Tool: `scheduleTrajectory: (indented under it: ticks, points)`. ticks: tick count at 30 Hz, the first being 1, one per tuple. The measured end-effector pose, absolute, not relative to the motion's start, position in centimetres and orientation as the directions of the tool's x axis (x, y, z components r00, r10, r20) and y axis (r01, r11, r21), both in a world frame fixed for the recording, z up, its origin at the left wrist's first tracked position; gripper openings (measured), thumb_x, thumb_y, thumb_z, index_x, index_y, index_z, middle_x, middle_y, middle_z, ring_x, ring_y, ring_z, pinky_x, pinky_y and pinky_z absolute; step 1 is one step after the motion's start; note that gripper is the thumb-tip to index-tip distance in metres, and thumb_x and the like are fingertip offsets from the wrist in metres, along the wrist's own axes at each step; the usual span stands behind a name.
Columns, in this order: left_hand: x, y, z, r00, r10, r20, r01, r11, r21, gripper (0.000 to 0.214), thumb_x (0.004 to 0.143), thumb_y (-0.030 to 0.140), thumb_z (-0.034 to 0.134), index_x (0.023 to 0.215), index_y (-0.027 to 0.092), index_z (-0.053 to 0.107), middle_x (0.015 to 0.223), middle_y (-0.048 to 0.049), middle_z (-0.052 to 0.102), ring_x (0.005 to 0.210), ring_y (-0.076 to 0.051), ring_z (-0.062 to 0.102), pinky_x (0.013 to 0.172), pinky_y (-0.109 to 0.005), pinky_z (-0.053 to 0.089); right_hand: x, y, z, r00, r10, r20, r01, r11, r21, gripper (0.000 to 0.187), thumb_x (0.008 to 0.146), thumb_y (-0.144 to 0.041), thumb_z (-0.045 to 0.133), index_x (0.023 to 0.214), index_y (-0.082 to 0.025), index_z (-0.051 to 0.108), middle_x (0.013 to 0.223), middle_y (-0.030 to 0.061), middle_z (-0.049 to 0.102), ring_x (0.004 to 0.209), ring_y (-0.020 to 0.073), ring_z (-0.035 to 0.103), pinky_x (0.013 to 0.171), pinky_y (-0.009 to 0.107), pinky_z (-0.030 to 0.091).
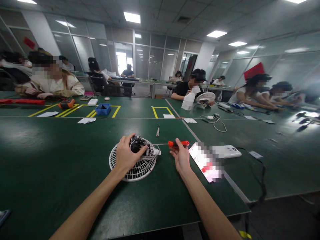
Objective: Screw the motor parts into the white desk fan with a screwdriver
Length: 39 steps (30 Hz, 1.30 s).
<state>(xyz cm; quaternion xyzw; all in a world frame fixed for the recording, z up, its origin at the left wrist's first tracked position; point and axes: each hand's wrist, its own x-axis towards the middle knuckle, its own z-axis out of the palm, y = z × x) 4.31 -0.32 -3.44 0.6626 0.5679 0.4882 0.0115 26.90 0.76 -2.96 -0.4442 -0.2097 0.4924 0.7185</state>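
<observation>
My left hand [126,153] is closed around a black motor assembly [137,144], which rests on a round white fan grille [133,174] lying on the table. Beside the motor are white parts and a coiled pale cable [155,152]. Between the fingers of my right hand [181,156] is a screwdriver [172,144] with a red and black handle. Its thin shaft lies level and points left, toward the motor's right side. Whether the tip touches the motor I cannot tell. A second, small clear-handled screwdriver [157,131] lies behind the grille.
A lit phone [203,163] and a white device [232,151] with a black cable lie to the right. Further back are a blue bin [103,109], a multimeter [66,103], paper slips and a white cord [220,123]. Several people sit around the green table [62,193].
</observation>
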Motion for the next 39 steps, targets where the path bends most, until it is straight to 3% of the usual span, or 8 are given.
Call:
scheduleTrajectory:
  ticks: [6, 14, 18, 23, 27, 32, 36, 39]
  points:
    - [4.26, -0.41, -3.38, -0.123, 0.764, 0.633, 0.74, -0.355, 0.572, 0.062, 0.079, 0.058, 0.074, 0.126, 0.02, 0.058, 0.109, -0.0084, 0.061, 0.105, -0.028, 0.061, 0.095, -0.047, 0.051, 27.14, 0.94, -2.97, 0.398, 0.912, -0.102, -0.622, 0.186, -0.761, 0.032, 0.064, -0.024, 0.083, 0.085, -0.023, 0.058, 0.075, -0.0022, 0.073, 0.074, 0.0167, 0.073, 0.071, 0.029, 0.063]
    - [4.35, -0.44, -3.25, -0.127, 0.756, 0.642, 0.733, -0.364, 0.574, 0.06, 0.078, 0.057, 0.075, 0.123, 0.021, 0.059, 0.108, -0.0082, 0.061, 0.104, -0.028, 0.06, 0.094, -0.047, 0.051, 27.11, 0.98, -3.29, 0.429, 0.898, -0.1, -0.489, 0.138, -0.861, 0.052, 0.058, -0.041, 0.093, 0.087, -0.023, 0.054, 0.064, -0.0048, 0.069, 0.051, 0.0116, 0.063, 0.044, 0.018, 0.05]
    - [4.3, -0.4, -3.36, -0.122, 0.756, 0.643, 0.735, -0.367, 0.57, 0.06, 0.078, 0.057, 0.075, 0.123, 0.021, 0.058, 0.108, -0.0079, 0.06, 0.106, -0.028, 0.059, 0.095, -0.047, 0.051, 27.14, 0.98, -3.13, 0.409, 0.907, -0.099, -0.6, 0.186, -0.778, 0.037, 0.064, -0.029, 0.083, 0.087, -0.023, 0.054, 0.075, -0.0036, 0.071, 0.069, 0.0162, 0.073, 0.065, 0.027, 0.063]
    - [4.3, -0.45, -3.19, -0.124, 0.76, 0.638, 0.736, -0.361, 0.573, 0.059, 0.078, 0.055, 0.076, 0.122, 0.02, 0.058, 0.108, -0.0081, 0.059, 0.106, -0.028, 0.059, 0.096, -0.048, 0.051, 27.18, 0.95, -2.67, 0.374, 0.922, -0.102, -0.669, 0.191, -0.718, 0.034, 0.061, -0.014, 0.074, 0.089, -0.022, 0.057, 0.086, 0.0009, 0.075, 0.084, 0.0192, 0.076, 0.079, 0.032, 0.065]
    - [4.27, -0.45, -3.2, -0.127, 0.756, 0.642, 0.732, -0.366, 0.575, 0.059, 0.078, 0.055, 0.076, 0.122, 0.021, 0.058, 0.109, -0.0078, 0.056, 0.108, -0.029, 0.058, 0.098, -0.05, 0.051, 27.11, 0.96, -2.75, 0.389, 0.918, -0.076, -0.617, 0.198, -0.761, 0.04, 0.06, -0.02, 0.085, 0.088, -0.022, 0.056, 0.076, -0.0024, 0.072, 0.073, 0.0174, 0.074, 0.069, 0.029, 0.064]
    - [4.18, -0.38, -3.43, -0.153, 0.765, 0.625, 0.708, -0.357, 0.609, 0.062, 0.075, 0.056, 0.078, 0.124, 0.023, 0.059, 0.114, -0.0087, 0.051, 0.11, -0.029, 0.059, 0.1, -0.051, 0.052, 26.88, 1.05, -3.25, 0.454, 0.886, -0.093, -0.515, 0.176, -0.839, 0.054, 0.055, -0.036, 0.094, 0.087, -0.024, 0.053, 0.07, -0.0058, 0.069, 0.057, 0.0137, 0.07, 0.048, 0.019, 0.051]
    - [4.24, -0.4, -3.32, -0.143, 0.747, 0.649, 0.7, -0.388, 0.6, 0.06, 0.075, 0.054, 0.078, 0.122, 0.022, 0.059, 0.127, -0.0124, 0.053, 0.122, -0.032, 0.058, 0.106, -0.052, 0.05, 26.85, 0.98, -3.03, 0.425, 0.901, -0.08, -0.6, 0.214, -0.771, 0.04, 0.063, -0.029, 0.085, 0.087, -0.025, 0.053, 0.073, -0.0059, 0.07, 0.07, 0.0161, 0.074, 0.066, 0.028, 0.062]
    - [4.36, -0.54, -3.07, -0.144, 0.783, 0.605, 0.675, -0.369, 0.639, 0.06, 0.077, 0.053, 0.077, 0.124, 0.021, 0.057, 0.123, -0.012, 0.062, 0.116, -0.032, 0.063, 0.103, -0.051, 0.052, 26.96, 0.85, -2.59, 0.388, 0.919, -0.075, -0.653, 0.216, -0.726, 0.036, 0.062, -0.017, 0.076, 0.089, -0.025, 0.054, 0.083, -0.0029, 0.074, 0.083, 0.0189, 0.076, 0.076, 0.032, 0.064]
